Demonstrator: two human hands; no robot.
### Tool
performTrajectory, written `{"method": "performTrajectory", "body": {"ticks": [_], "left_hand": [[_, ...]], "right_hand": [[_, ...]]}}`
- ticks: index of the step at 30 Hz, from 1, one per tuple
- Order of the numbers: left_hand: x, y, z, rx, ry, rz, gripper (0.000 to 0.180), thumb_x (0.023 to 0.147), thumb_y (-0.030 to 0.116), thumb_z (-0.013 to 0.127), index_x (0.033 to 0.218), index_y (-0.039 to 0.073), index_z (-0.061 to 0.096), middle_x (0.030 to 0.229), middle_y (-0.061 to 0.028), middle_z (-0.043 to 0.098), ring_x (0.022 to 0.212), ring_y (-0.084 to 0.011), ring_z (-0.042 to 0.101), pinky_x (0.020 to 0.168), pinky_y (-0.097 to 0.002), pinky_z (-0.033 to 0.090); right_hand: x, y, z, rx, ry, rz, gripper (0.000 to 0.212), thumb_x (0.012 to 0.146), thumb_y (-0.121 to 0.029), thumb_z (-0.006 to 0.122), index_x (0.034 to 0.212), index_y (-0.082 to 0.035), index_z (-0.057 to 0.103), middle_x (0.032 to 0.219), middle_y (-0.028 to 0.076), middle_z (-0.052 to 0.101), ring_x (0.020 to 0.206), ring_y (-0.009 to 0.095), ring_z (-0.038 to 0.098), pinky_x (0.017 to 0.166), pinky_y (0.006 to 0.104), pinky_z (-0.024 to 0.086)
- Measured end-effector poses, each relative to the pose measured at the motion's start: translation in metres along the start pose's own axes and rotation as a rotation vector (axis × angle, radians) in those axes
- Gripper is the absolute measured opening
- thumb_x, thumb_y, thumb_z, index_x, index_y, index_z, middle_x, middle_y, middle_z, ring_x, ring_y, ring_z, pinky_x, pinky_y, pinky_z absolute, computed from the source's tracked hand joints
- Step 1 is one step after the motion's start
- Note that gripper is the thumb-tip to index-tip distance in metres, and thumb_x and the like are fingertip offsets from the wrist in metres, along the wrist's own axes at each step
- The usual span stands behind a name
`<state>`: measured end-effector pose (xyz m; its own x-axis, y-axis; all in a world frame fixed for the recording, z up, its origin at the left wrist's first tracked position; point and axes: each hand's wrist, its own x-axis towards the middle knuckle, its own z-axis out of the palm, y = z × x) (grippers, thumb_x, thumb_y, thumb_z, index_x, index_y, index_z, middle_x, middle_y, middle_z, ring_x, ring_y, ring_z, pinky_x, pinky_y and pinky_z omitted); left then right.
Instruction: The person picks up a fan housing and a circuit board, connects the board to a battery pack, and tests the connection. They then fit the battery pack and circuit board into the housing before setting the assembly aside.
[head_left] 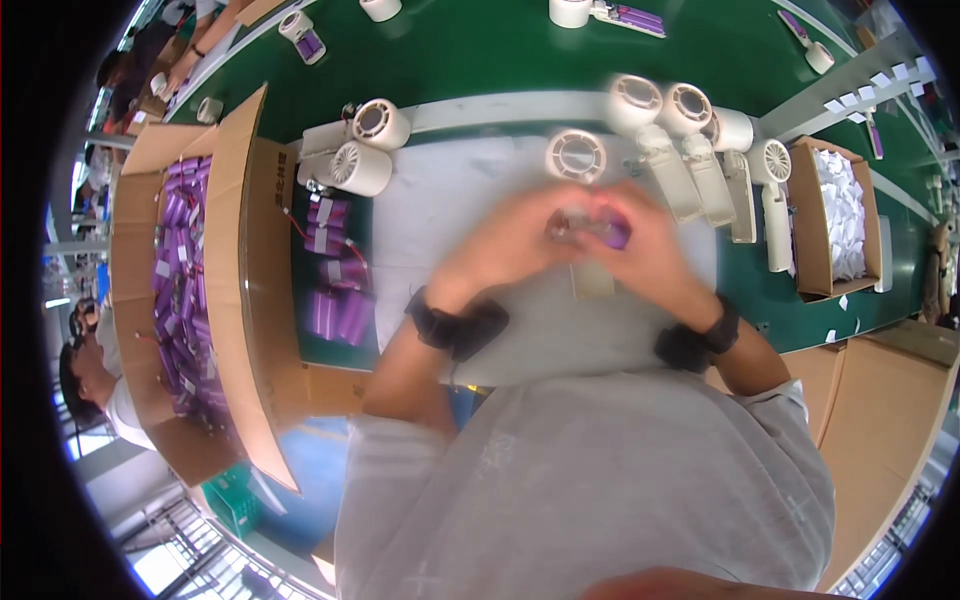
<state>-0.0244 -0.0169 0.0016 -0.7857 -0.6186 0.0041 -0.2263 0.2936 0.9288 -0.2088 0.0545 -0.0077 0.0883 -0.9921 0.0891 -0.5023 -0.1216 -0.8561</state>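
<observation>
Both of my hands are raised close together over the middle of the mat, blurred by motion. My right hand (640, 245) is closed around a purple battery pack (618, 235), which shows between its fingers. My left hand (530, 232) meets it with fingers curled together; what they pinch, a small pale or clear thing, is too smeared to name. Beneath the hands lies a white handheld fan (577, 155). Its round head is beyond my fingers and part of its handle (593, 281) shows below them, the middle being hidden by my hands.
At left, an open cardboard box (268, 230) holds many purple battery packs, and several loose packs (340, 315) lie beside it. White fans (690, 108) stand right of the mat (450, 210), near a box of white pieces (815, 220). More fan parts (372, 168) sit back left.
</observation>
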Motion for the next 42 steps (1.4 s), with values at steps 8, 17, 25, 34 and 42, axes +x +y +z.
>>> {"method": "performTrajectory", "body": {"ticks": [8, 17, 25, 34, 42], "left_hand": [[-0.017, -0.002, -0.009, -0.284, 0.066, -0.132, 0.037, 0.075, -0.004, 0.074, 0.106, 0.004, 0.057, 0.091, -0.0055, 0.065, 0.083, -0.0174, 0.064, 0.077, -0.0296, 0.051], [-0.018, 0.008, -0.014, -0.105, 0.064, -0.054, 0.032, 0.072, -0.008, 0.073, 0.101, 0.003, 0.064, 0.091, -0.0061, 0.068, 0.080, -0.0168, 0.065, 0.075, -0.0289, 0.053], [-0.019, 0.011, -0.016, -0.161, 0.050, -0.125, 0.031, 0.071, -0.011, 0.072, 0.098, 0.003, 0.067, 0.091, -0.0066, 0.068, 0.079, -0.0169, 0.066, 0.073, -0.0278, 0.053], [-0.025, -0.003, -0.019, 0.006, 0.095, 0.039, 0.029, 0.069, -0.014, 0.070, 0.092, 0.004, 0.069, 0.097, -0.0092, 0.065, 0.082, -0.0197, 0.065, 0.073, -0.0283, 0.052], [-0.022, 0.007, -0.009, -0.060, 0.093, 0.023, 0.030, 0.070, -0.014, 0.070, 0.093, 0.005, 0.070, 0.113, -0.0121, 0.058, 0.099, -0.0227, 0.063, 0.080, -0.0294, 0.052]], "right_hand": [[0.002, 0.001, 0.003, -0.094, 0.090, -0.138, 0.028, 0.071, -0.003, 0.077, 0.093, -0.005, 0.059, 0.090, 0.010, 0.054, 0.072, 0.030, 0.059, 0.061, 0.0398, 0.048], [0.006, -0.004, -0.001, -0.128, 0.157, -0.324, 0.029, 0.065, 0.000, 0.078, 0.087, -0.006, 0.059, 0.090, 0.007, 0.060, 0.078, 0.027, 0.059, 0.063, 0.0371, 0.049], [0.003, -0.001, 0.002, -0.040, 0.070, -0.343, 0.032, 0.067, 0.002, 0.079, 0.093, -0.007, 0.063, 0.090, 0.008, 0.067, 0.082, 0.030, 0.059, 0.069, 0.0382, 0.049], [0.002, 0.003, 0.003, -0.058, 0.011, -0.312, 0.032, 0.068, 0.000, 0.079, 0.095, -0.008, 0.064, 0.090, 0.006, 0.067, 0.080, 0.028, 0.058, 0.069, 0.0372, 0.049], [0.002, -0.003, 0.000, -0.005, -0.015, -0.265, 0.036, 0.066, -0.005, 0.080, 0.098, -0.006, 0.064, 0.093, 0.011, 0.063, 0.082, 0.029, 0.057, 0.070, 0.0366, 0.049]]}}
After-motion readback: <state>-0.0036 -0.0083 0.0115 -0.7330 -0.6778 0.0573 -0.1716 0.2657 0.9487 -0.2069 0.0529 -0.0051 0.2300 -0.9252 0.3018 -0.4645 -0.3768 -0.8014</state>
